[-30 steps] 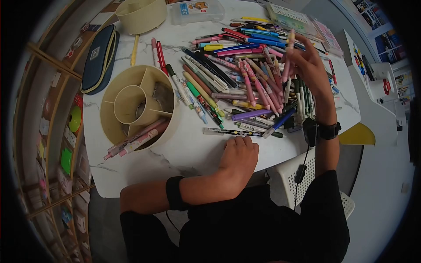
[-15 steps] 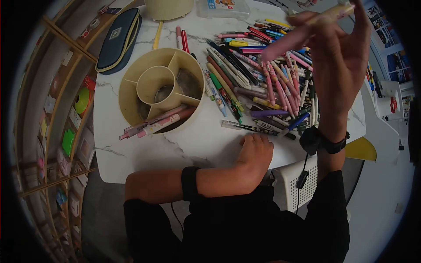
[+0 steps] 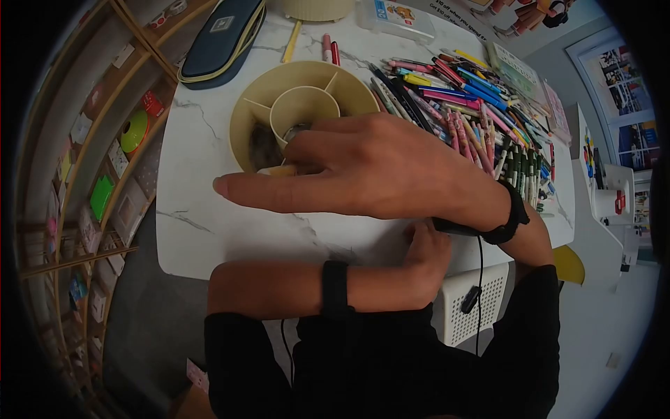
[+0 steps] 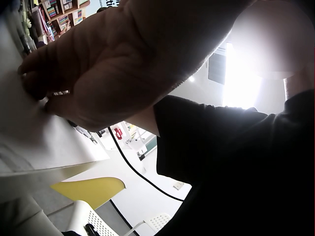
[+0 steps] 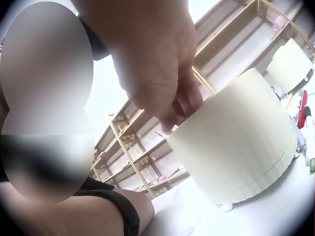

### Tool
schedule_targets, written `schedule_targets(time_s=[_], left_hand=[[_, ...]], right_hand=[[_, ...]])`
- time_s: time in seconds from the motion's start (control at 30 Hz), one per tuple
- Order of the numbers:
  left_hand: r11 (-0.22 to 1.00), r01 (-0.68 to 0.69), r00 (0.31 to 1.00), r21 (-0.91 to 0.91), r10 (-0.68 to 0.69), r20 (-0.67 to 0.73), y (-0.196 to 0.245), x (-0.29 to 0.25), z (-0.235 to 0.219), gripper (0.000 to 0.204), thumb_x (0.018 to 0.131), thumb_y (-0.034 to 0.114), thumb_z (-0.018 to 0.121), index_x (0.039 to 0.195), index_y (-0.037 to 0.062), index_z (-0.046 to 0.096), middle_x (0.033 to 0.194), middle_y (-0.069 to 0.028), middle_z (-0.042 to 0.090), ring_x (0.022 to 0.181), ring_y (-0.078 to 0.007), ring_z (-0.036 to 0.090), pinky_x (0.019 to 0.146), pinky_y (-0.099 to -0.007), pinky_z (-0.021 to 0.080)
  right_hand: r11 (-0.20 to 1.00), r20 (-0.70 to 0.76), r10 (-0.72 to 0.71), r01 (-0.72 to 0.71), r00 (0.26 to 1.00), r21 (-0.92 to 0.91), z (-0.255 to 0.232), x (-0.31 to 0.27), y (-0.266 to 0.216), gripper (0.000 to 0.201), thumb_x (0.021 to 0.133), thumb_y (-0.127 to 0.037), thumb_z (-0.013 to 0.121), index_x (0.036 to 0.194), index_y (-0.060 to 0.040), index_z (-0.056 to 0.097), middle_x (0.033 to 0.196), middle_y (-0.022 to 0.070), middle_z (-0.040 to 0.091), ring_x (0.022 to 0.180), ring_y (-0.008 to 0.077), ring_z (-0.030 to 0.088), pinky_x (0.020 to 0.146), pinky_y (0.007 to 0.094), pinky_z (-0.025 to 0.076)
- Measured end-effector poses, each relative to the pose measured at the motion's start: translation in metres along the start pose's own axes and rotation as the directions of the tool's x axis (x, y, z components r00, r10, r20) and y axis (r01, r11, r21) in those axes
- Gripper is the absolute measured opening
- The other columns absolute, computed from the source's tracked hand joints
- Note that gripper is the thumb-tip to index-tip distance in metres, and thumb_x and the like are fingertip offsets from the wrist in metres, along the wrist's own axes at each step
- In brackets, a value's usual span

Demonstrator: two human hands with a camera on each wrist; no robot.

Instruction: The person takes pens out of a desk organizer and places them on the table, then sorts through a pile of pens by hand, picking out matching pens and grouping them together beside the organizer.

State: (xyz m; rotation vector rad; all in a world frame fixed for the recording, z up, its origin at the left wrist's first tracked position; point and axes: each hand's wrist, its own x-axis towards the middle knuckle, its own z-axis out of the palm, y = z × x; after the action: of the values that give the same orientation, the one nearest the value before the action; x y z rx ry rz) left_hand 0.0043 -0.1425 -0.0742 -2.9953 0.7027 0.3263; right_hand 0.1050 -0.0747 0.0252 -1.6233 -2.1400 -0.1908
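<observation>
My right hand (image 3: 377,167) is over the near side of a round beige desk organizer (image 3: 307,74) with divided compartments. Between its thumb and fingers shows the end of a pen (image 3: 279,170); the rest is hidden behind the hand. In the right wrist view the fingertips dip inside the rim of the organizer (image 5: 236,142). My left hand (image 3: 427,262) rests at the table's front edge, fingers loosely bent and holding nothing. Seen from the left wrist, that hand (image 4: 93,64) has its fingertips down at the white tabletop.
A large pile of pens and markers (image 3: 481,91) spreads right of the organizer. Behind stand a dark blue pencil case (image 3: 223,45), another beige container (image 3: 317,8) and a clear plastic box (image 3: 398,21). A white chair (image 3: 474,300) is by the front edge; shelves (image 3: 105,209) line the left.
My right hand has carried the pink pen from above the pile leftward to the organizer. The head view has shifted; the left hand has stayed at the table edge.
</observation>
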Motion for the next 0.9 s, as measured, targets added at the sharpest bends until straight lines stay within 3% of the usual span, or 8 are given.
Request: schedule_targets(time_s=[0.37, 0.43, 0.57, 0.63, 0.7, 0.73, 0.8, 0.9], left_hand=[[0.999, -0.021, 0.999, -0.028, 0.022, 0.024, -0.001, 0.0, -0.005, 0.025, 0.077, 0.016, 0.061, 0.101, 0.007, 0.064, 0.093, -0.0089, 0.059, 0.088, -0.0243, 0.056, 0.07, -0.0385, 0.043], [0.999, -0.03, 0.999, -0.017, 0.031, 0.011, 0.0, -0.001, -0.005, 0.026, 0.077, 0.018, 0.063, 0.101, 0.0074, 0.064, 0.093, -0.0083, 0.059, 0.088, -0.0233, 0.057, 0.073, -0.0391, 0.043], [0.997, -0.008, 1.0, -0.074, 0.007, -0.002, -0.004, -0.003, -0.008, 0.02, 0.079, 0.017, 0.061, 0.097, 0.0069, 0.06, 0.095, -0.0097, 0.057, 0.088, -0.023, 0.057, 0.072, -0.0376, 0.046], [0.998, 0.006, 0.999, -0.061, -0.008, -0.036, -0.006, -0.004, -0.008, 0.015, 0.079, 0.014, 0.06, 0.092, 0.007, 0.057, 0.094, -0.0104, 0.057, 0.088, -0.0225, 0.057, 0.073, -0.0357, 0.047], [0.997, -0.032, 0.999, -0.067, 0.032, 0.0, -0.01, -0.006, -0.013, 0.017, 0.079, 0.014, 0.06, 0.094, 0.0049, 0.056, 0.093, -0.0105, 0.056, 0.087, -0.0227, 0.057, 0.075, -0.0348, 0.046], [0.997, -0.032, 0.999, -0.067, 0.032, -0.004, -0.011, -0.006, -0.013, 0.017, 0.079, 0.014, 0.06, 0.094, 0.0049, 0.056, 0.093, -0.0105, 0.056, 0.087, -0.0227, 0.057, 0.075, -0.0348, 0.046], [0.997, -0.046, 0.999, -0.059, 0.046, -0.002, -0.011, -0.006, -0.013, 0.017, 0.079, 0.013, 0.06, 0.093, 0.0051, 0.056, 0.093, -0.0106, 0.056, 0.087, -0.0221, 0.057, 0.075, -0.0344, 0.046], [0.995, -0.055, 0.998, -0.084, 0.055, 0.0, -0.012, -0.005, -0.012, 0.017, 0.078, 0.013, 0.061, 0.093, 0.005, 0.055, 0.093, -0.0101, 0.056, 0.087, -0.0215, 0.057, 0.075, -0.0337, 0.046]], right_hand=[[0.997, 0.058, 0.079, -0.079, 0.995, -0.015, 0.013, -0.002, 0.006, 0.048, 0.084, -0.01, 0.057, 0.131, -0.02, 0.054, 0.087, 0.0053, 0.054, 0.076, 0.0194, 0.056, 0.06, 0.0301, 0.047], [1.0, -0.074, -0.003, 0.002, 0.997, -0.015, 0.009, -0.004, 0.007, 0.048, 0.082, -0.01, 0.06, 0.129, -0.0144, 0.053, 0.087, 0.0075, 0.057, 0.073, 0.0228, 0.059, 0.054, 0.0354, 0.048], [0.963, -0.174, 0.258, -0.268, 0.95, -0.036, -0.047, -0.045, 0.017, 0.052, 0.076, -0.012, 0.071, 0.126, -0.0082, 0.056, 0.108, 0.0096, 0.062, 0.092, 0.0228, 0.061, 0.076, 0.0324, 0.05], [0.91, -0.282, 0.362, -0.402, 0.889, -0.099, -0.068, -0.088, 0.032, 0.034, 0.081, -0.013, 0.068, 0.111, -0.0014, 0.061, 0.092, 0.0108, 0.065, 0.076, 0.0258, 0.062, 0.066, 0.0334, 0.051], [0.669, -0.319, 0.706, -0.743, 0.632, 0.011, -0.078, -0.125, 0.031, 0.023, 0.086, -0.013, 0.065, 0.105, -0.001, 0.064, 0.086, 0.0103, 0.065, 0.071, 0.0154, 0.061, 0.065, 0.0279, 0.048], [0.671, -0.319, 0.705, -0.742, 0.634, 0.007, -0.078, -0.143, 0.034, 0.023, 0.086, -0.013, 0.065, 0.105, -0.001, 0.064, 0.086, 0.0103, 0.065, 0.071, 0.0154, 0.061, 0.065, 0.0279, 0.048], [0.402, -0.129, 0.912, -0.91, 0.389, 0.103, -0.074, -0.17, 0.037, 0.021, 0.087, -0.017, 0.066, 0.1, -0.0002, 0.063, 0.079, 0.0083, 0.064, 0.066, 0.0119, 0.058, 0.061, 0.0253, 0.046], [0.258, -0.006, 0.966, -0.964, 0.259, -0.068, -0.063, -0.164, 0.027, 0.028, 0.083, -0.023, 0.07, 0.093, 0.0014, 0.062, 0.074, 0.0103, 0.063, 0.065, 0.0147, 0.059, 0.061, 0.0269, 0.047]])
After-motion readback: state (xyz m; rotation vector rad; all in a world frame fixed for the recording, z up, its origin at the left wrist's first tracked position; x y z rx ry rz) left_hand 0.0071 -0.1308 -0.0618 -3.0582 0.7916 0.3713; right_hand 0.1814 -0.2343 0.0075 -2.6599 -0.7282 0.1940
